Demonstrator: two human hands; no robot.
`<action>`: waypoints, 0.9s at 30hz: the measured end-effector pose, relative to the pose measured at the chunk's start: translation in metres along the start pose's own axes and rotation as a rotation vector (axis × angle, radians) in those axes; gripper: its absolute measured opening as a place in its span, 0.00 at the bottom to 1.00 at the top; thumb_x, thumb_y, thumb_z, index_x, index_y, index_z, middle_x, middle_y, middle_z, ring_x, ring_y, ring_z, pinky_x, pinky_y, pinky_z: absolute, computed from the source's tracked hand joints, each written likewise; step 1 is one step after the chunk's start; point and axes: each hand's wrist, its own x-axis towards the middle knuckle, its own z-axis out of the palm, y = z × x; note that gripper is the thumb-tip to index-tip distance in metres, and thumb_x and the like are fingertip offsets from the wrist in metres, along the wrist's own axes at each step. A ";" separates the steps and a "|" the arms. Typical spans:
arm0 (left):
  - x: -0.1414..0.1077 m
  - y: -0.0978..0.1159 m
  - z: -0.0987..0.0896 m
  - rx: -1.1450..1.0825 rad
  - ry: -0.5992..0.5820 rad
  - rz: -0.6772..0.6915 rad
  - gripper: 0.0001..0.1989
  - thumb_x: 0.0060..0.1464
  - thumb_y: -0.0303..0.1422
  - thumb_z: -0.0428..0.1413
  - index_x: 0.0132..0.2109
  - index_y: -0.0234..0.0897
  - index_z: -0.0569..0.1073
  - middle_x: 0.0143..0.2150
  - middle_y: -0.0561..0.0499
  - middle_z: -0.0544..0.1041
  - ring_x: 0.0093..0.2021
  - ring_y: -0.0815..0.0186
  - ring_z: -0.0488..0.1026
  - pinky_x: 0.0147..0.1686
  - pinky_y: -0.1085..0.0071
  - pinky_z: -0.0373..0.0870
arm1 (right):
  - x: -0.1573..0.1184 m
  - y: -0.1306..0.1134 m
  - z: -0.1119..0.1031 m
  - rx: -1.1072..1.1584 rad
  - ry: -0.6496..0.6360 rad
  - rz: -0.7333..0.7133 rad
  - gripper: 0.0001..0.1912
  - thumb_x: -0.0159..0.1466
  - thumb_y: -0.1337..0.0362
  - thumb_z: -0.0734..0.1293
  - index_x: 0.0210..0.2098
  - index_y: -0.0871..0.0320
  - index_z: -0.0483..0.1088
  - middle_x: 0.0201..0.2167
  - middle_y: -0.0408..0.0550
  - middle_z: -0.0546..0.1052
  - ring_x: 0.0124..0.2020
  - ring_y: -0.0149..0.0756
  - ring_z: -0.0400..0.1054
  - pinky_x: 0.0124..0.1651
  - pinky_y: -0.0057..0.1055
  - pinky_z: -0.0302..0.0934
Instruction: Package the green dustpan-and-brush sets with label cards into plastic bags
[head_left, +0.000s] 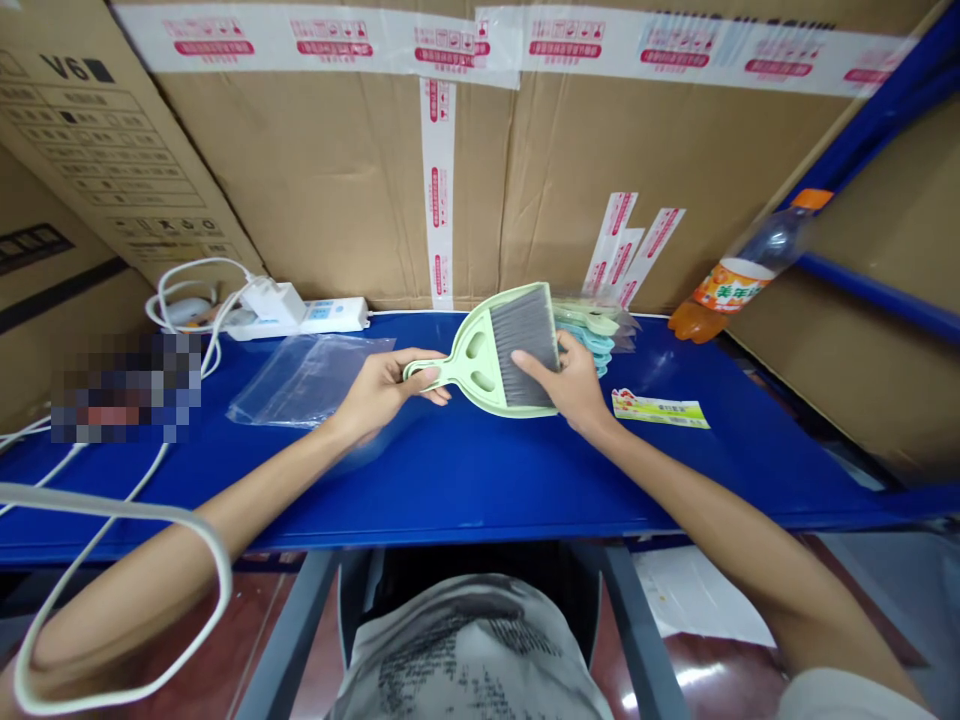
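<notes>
A pale green mini dustpan (480,350) with a grey-bristled brush (526,340) nested in it is lifted just above the blue table (480,480). My left hand (386,390) grips the handle end. My right hand (574,385) holds the wide end, fingers on the bristles. Behind my right hand lies a stack of more dustpan sets (596,330) in green and light blue, some in clear wrap.
A clear plastic bag (307,378) lies left of my hands. A printed label card (660,408) lies to the right. A power strip with a charger and white cables (281,308) sits at the back left. An orange drink bottle (739,275) leans at the back right. Cardboard boxes (337,170) wall the back.
</notes>
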 end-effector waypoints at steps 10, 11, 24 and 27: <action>0.009 -0.015 -0.024 0.057 -0.256 -0.168 0.21 0.57 0.32 0.67 0.57 0.31 0.82 0.45 0.41 0.88 0.46 0.53 0.87 0.56 0.53 0.82 | 0.015 0.029 -0.010 -0.091 -0.196 0.149 0.23 0.63 0.53 0.78 0.53 0.56 0.77 0.41 0.52 0.87 0.45 0.50 0.83 0.49 0.46 0.76; 0.010 -0.016 -0.025 0.122 -0.263 -0.152 0.19 0.56 0.30 0.65 0.55 0.31 0.83 0.45 0.41 0.88 0.46 0.54 0.87 0.55 0.54 0.81 | 0.016 0.032 -0.009 -0.132 -0.205 0.154 0.24 0.65 0.55 0.77 0.57 0.57 0.77 0.42 0.52 0.87 0.47 0.51 0.83 0.52 0.47 0.76; 0.003 -0.001 -0.024 0.560 -0.346 0.039 0.16 0.56 0.28 0.57 0.49 0.32 0.82 0.32 0.50 0.85 0.25 0.67 0.78 0.29 0.71 0.73 | 0.023 0.034 -0.019 -0.189 -0.752 -0.183 0.54 0.59 0.45 0.83 0.78 0.51 0.63 0.75 0.59 0.69 0.68 0.57 0.71 0.69 0.53 0.67; 0.000 -0.001 -0.020 0.791 -0.285 0.366 0.14 0.57 0.24 0.55 0.42 0.35 0.85 0.29 0.53 0.83 0.24 0.70 0.75 0.30 0.72 0.69 | 0.026 0.038 -0.021 -0.338 -0.747 -0.287 0.47 0.64 0.44 0.79 0.77 0.50 0.67 0.72 0.58 0.74 0.65 0.58 0.72 0.69 0.57 0.65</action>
